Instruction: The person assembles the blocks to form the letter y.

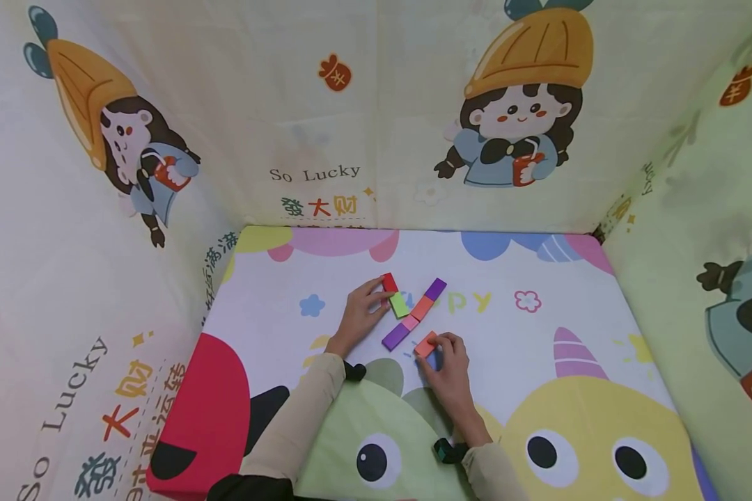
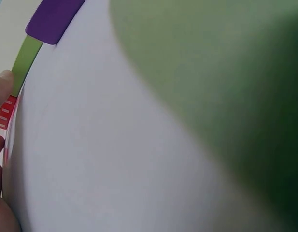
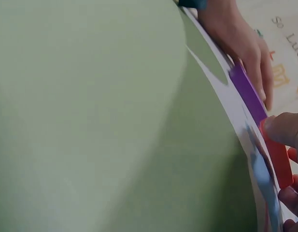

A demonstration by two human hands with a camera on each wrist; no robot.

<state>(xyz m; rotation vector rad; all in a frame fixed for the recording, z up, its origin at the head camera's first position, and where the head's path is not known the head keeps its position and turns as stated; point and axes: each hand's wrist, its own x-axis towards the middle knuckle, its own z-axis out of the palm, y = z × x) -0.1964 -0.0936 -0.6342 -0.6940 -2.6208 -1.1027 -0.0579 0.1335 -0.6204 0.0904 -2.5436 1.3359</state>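
In the head view my left hand [image 1: 362,314] pinches a red block [image 1: 389,281]. Its end meets a green block [image 1: 399,305], and in the left wrist view my thumb touches that green block [image 2: 26,60]. Alongside runs a slanted line of blocks: a purple one [image 1: 436,289], an orange one [image 1: 422,307], a pink one [image 1: 410,322] and another purple one [image 1: 395,337]. The green block's lower end lies close to this line. Right of the line, my right hand [image 1: 451,372] holds an orange-red block [image 1: 425,344] between thumb and fingers, seen also in the right wrist view.
The blocks lie on a printed white mat [image 1: 357,271] with cartoon animals and letters. Patterned cloth walls [image 1: 401,139] stand behind and at both sides. A dark band with a small device [image 1: 449,451] sits on my right wrist.
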